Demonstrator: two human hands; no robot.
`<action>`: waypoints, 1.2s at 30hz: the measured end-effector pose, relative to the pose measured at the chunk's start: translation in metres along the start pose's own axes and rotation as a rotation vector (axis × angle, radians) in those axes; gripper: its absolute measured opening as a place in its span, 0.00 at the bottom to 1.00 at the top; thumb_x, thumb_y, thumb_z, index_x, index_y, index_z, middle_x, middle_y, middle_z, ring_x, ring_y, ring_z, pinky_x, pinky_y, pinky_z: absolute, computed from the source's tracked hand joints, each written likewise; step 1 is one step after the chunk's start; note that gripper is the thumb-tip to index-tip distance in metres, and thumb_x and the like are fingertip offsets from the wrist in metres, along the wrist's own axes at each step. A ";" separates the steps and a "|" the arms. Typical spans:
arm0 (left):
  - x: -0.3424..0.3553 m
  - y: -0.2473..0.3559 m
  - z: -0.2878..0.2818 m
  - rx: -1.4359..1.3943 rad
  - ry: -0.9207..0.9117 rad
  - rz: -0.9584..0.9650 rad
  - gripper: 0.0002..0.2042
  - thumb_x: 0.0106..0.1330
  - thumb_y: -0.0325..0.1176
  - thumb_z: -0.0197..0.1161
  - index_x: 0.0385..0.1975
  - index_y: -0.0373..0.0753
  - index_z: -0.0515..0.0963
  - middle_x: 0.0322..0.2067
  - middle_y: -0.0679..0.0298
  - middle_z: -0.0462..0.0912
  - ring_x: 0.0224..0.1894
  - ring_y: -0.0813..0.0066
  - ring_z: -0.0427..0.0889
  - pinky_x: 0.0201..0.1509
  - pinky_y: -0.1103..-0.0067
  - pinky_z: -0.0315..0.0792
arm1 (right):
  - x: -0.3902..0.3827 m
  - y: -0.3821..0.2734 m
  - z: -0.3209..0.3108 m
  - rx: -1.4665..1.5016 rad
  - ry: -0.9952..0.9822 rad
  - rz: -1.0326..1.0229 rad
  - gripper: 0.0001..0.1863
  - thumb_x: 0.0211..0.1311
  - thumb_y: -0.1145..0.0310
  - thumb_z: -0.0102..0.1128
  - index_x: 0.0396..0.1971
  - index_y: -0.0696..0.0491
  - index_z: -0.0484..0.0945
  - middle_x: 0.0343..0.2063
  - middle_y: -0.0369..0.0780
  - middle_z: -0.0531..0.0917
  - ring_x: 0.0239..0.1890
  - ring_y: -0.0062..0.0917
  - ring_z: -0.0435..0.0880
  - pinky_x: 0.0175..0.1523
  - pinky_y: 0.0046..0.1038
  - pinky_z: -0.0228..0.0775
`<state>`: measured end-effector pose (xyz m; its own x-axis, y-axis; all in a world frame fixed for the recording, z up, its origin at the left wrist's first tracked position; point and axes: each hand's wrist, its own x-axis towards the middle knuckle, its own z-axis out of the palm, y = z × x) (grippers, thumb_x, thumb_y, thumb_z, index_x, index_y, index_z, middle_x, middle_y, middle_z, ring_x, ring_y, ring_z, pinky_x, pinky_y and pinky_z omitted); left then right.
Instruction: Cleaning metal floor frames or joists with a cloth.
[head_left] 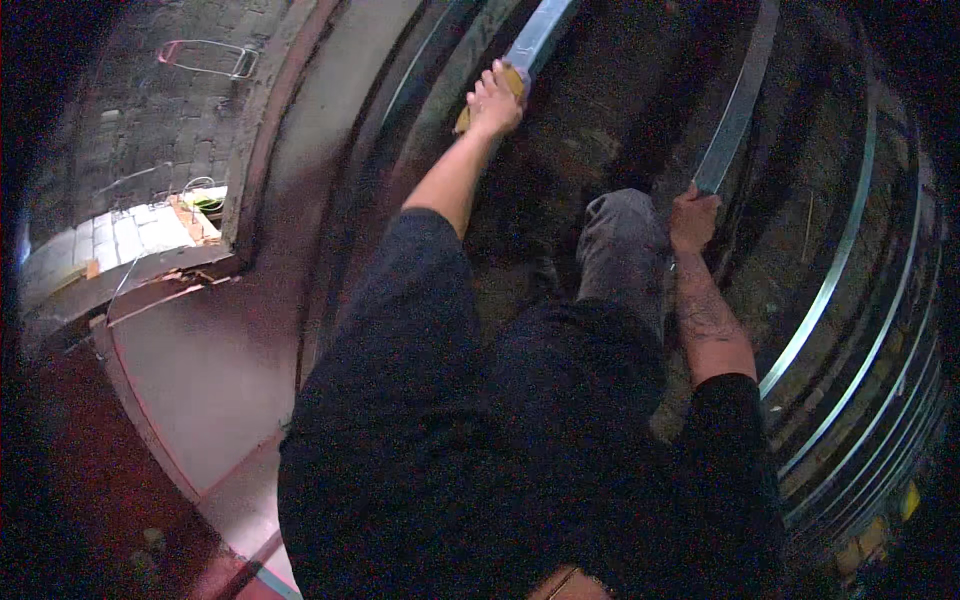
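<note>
At the upper middle, my left hand [495, 102] is closed round a flat yellow-tan piece [514, 80]; its exact kind is unclear. Just beyond the fingers a shiny metal stud [540, 35] runs up out of the picture, meeting or nearly meeting that piece. On the right, beside my bent knee, my right hand [692, 222] grips the near end of a second metal stud [735, 110]. Its far end leaves the top edge. Both arms are stretched forward, the right one lower. Shadow blurs the detail around both hands.
More parallel metal studs [835, 270] line the right side over dark, rough ground. At left, a block wall [150, 110] has an opening with a hand-saw-like metal frame [208, 58] above it. Pale boards [200, 400] lie lower left. My knee [620, 240] stands between the arms.
</note>
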<state>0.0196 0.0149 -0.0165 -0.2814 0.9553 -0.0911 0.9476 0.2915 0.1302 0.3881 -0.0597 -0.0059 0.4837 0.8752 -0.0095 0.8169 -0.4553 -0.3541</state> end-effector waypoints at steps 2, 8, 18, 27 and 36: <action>-0.054 -0.014 0.009 0.007 0.124 0.055 0.47 0.51 0.40 0.67 0.68 0.37 0.43 0.60 0.49 0.57 0.61 0.50 0.62 0.60 0.57 0.60 | 0.004 0.005 -0.002 -0.021 -0.006 0.004 0.27 0.65 0.47 0.48 0.40 0.63 0.67 0.28 0.54 0.81 0.34 0.54 0.82 0.39 0.49 0.74; -0.234 -0.099 0.008 0.002 0.144 0.027 0.43 0.50 0.29 0.61 0.68 0.38 0.47 0.59 0.50 0.60 0.60 0.50 0.64 0.61 0.58 0.61 | 0.012 0.017 0.014 0.057 0.043 -0.046 0.31 0.63 0.45 0.47 0.41 0.64 0.69 0.31 0.55 0.82 0.35 0.53 0.82 0.39 0.48 0.75; -0.309 -0.177 -0.102 -1.143 0.252 -0.523 0.10 0.61 0.25 0.57 0.41 0.32 0.77 0.32 0.66 0.82 0.27 0.75 0.81 0.33 0.79 0.76 | 0.033 0.037 0.023 0.026 -0.060 -0.081 0.38 0.60 0.37 0.44 0.43 0.65 0.68 0.35 0.57 0.82 0.39 0.53 0.82 0.46 0.47 0.74; -0.289 -0.129 -0.006 -0.478 0.382 -0.455 0.27 0.57 0.28 0.63 0.57 0.34 0.64 0.48 0.48 0.69 0.56 0.48 0.68 0.59 0.63 0.65 | 0.097 0.121 0.110 -0.037 -0.127 -0.703 0.38 0.62 0.37 0.43 0.49 0.63 0.66 0.42 0.54 0.79 0.40 0.51 0.81 0.43 0.47 0.73; -0.226 -0.109 0.022 -0.179 0.403 -0.140 0.23 0.65 0.45 0.54 0.53 0.35 0.70 0.46 0.49 0.77 0.48 0.51 0.77 0.50 0.61 0.70 | 0.024 0.038 0.050 -0.076 -0.072 -0.095 0.22 0.66 0.52 0.47 0.47 0.56 0.74 0.33 0.49 0.77 0.38 0.46 0.79 0.39 0.47 0.72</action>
<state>-0.0168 -0.2336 -0.0320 -0.4749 0.8389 0.2660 0.8652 0.3898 0.3153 0.4149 -0.0480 -0.0661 0.3812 0.9233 -0.0476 0.8808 -0.3783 -0.2846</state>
